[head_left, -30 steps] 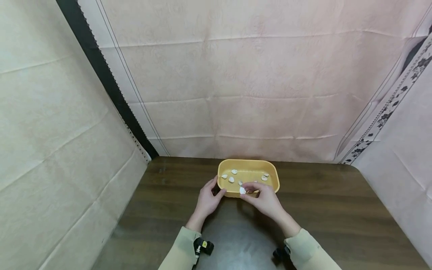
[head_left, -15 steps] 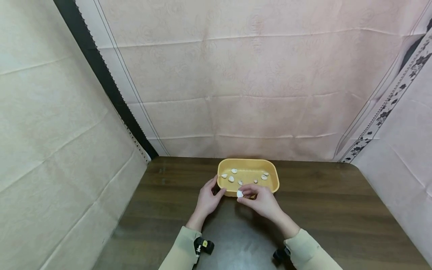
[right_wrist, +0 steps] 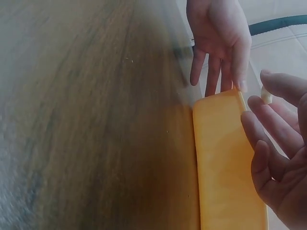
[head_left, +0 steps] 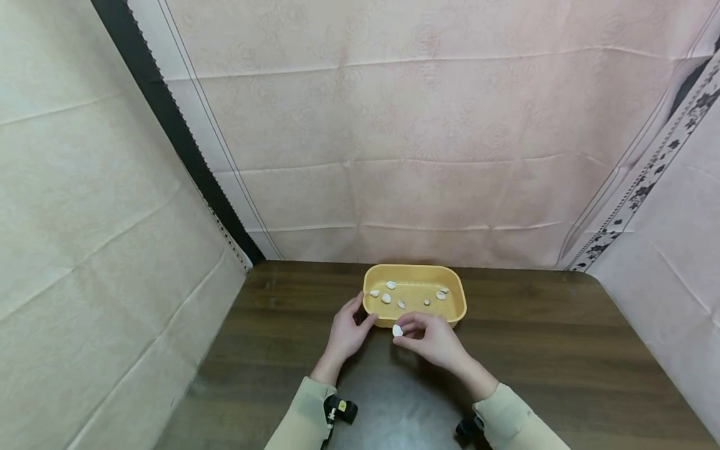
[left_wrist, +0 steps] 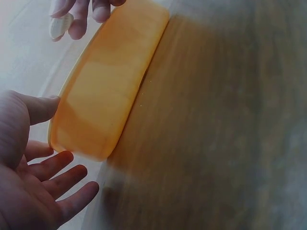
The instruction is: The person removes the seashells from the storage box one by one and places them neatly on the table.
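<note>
A yellow plastic tray (head_left: 416, 271) lies on the table near its far edge, with several small whitish garlic cloves (head_left: 386, 299) scattered over its bottom. My left hand (head_left: 344, 334) holds the tray's near left corner, thumb on the front rim and index finger along the left end; its other fingers spread loosely in the left wrist view. Over the tray's front edge, my right hand (head_left: 429, 337) pinches one white garlic clove (head_left: 397, 330) between thumb and fingertips. That same clove (left_wrist: 61, 26) shows at the fingertips in the left wrist view.
The brown wooden table (head_left: 270, 350) runs up to a pale cloth wall (head_left: 416, 156) right behind the tray. Similar cloth hangs at the left (head_left: 112, 250) and right. A black camera (head_left: 347, 411) sits on the left wrist, another on the right.
My right hand has drawn back slightly toward me and to the left with the pinched clove, uncovering a small piece in the tray. My left hand stays at the tray's corner.
</note>
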`<state>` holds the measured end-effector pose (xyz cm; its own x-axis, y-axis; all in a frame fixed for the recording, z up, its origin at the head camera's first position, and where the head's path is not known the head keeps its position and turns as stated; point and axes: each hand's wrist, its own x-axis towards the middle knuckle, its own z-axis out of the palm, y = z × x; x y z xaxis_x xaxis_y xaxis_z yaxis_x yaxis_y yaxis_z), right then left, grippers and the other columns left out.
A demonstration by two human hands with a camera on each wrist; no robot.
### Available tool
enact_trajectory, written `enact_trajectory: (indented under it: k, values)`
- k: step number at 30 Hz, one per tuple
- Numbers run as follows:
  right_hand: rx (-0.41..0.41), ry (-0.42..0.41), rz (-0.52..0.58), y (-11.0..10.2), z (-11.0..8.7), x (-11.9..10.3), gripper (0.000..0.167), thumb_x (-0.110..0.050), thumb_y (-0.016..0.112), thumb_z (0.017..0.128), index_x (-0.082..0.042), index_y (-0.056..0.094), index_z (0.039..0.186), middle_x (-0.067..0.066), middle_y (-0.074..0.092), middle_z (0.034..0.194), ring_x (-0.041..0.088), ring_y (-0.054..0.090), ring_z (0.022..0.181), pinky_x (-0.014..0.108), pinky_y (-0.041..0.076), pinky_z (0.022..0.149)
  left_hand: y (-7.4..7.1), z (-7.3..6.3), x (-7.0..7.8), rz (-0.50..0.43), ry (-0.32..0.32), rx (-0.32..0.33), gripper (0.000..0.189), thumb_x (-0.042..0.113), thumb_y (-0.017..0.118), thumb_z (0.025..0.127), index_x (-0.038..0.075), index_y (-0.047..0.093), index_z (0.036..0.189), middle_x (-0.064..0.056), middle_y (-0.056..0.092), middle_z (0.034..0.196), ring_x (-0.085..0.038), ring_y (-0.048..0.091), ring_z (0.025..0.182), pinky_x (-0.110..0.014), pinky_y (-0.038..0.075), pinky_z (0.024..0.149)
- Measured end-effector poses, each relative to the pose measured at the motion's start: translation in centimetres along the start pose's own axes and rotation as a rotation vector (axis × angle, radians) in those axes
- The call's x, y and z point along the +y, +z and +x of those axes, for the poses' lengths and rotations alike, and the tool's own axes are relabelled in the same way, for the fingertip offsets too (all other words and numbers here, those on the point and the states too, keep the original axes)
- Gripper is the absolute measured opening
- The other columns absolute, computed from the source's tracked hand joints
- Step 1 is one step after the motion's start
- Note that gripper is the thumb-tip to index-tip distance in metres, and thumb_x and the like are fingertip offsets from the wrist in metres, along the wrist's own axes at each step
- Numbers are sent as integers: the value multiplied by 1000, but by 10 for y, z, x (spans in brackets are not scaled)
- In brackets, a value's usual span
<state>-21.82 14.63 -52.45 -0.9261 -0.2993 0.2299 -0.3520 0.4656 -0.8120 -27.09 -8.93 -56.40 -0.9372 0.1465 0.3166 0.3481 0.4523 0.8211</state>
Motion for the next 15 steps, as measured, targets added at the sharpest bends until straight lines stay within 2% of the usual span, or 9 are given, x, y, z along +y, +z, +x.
enact_trajectory:
  k: [8,15]
  values:
    - [-68,2,-19,5,0,6,23,-24,91,89,-19,78,107,-14,77,90,7,71,81,27,59,75,-1,0,0,0,-14,0,65,15,77,100,-7,50,155,-23,57,153,-36,56,140,-51,47,113]
    - [-74,20,-43,6,0,5,22,-26,91,88,-18,79,105,-11,73,89,9,68,81,28,57,75,-1,1,0,2,-8,-7,65,15,77,100,-7,50,155,-24,57,152,-37,57,138,-52,50,111]
